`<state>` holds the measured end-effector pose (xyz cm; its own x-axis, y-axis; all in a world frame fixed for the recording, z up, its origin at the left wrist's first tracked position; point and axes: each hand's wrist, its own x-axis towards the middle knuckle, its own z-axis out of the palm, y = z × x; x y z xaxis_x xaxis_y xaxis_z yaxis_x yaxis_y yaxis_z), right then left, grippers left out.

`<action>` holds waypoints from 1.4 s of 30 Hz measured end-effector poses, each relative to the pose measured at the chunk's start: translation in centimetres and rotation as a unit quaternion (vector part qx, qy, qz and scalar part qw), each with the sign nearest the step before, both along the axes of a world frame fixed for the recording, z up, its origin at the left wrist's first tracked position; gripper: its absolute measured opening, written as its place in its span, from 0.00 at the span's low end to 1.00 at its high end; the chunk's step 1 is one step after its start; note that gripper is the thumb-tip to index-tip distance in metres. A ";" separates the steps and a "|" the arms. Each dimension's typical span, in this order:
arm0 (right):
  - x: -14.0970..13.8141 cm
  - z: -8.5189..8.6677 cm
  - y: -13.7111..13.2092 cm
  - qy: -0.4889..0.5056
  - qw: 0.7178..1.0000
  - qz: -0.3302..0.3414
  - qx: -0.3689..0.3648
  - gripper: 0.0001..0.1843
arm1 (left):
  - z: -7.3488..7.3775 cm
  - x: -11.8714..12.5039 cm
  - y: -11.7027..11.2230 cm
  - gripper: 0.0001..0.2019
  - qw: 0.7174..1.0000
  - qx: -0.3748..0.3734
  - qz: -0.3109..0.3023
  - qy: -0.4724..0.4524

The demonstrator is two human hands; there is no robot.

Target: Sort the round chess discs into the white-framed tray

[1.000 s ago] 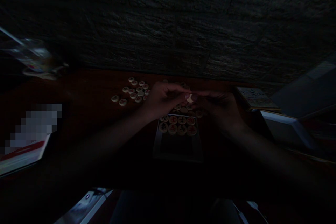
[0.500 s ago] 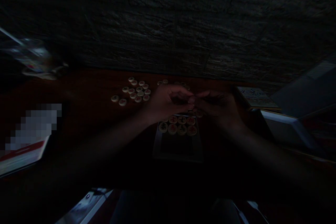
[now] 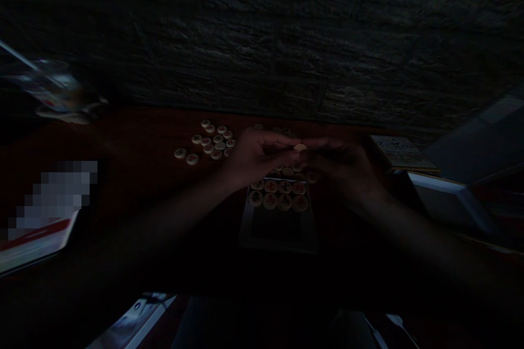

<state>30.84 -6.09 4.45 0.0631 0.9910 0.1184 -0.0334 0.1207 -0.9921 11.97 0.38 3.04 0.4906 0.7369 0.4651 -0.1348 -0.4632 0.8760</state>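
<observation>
The scene is very dark. My left hand (image 3: 256, 155) and my right hand (image 3: 341, 166) meet fingertip to fingertip above a shallow box (image 3: 278, 226). Both pinch one pale round game piece (image 3: 300, 148) between them. Rows of round pieces with red and black characters (image 3: 278, 194) lie in the far part of the box, just below my hands. A loose cluster of pieces (image 3: 210, 142) lies on the dark red table (image 3: 135, 158), left of my left hand.
A stone-textured wall (image 3: 262, 38) rises behind the table. A booklet with a red stripe (image 3: 33, 245) lies at the left edge. A small printed box (image 3: 399, 154) and a pale angled box (image 3: 450, 202) sit at the right. Something blurred and glassy (image 3: 53, 90) stands far left.
Half a second ago my fingers dipped toward the box with the piece out of sight. Now they are raised slightly again, with the pale piece showing between the fingertips.
</observation>
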 end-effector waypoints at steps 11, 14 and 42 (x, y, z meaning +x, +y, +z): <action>-0.3 -0.1 0.0 -0.036 0.999 -0.011 0.009 0.19 | 0.4 -0.1 -0.2 0.09 0.999 0.029 -0.001 0.019; -0.3 -0.1 0.0 -0.039 0.999 -0.016 0.009 0.20 | 0.3 0.0 -0.4 0.10 0.999 0.020 -0.019 0.018; 0.0 0.0 -0.3 -0.035 0.999 -0.001 0.020 0.15 | 0.8 -0.2 -0.5 0.10 0.995 -0.096 0.005 0.000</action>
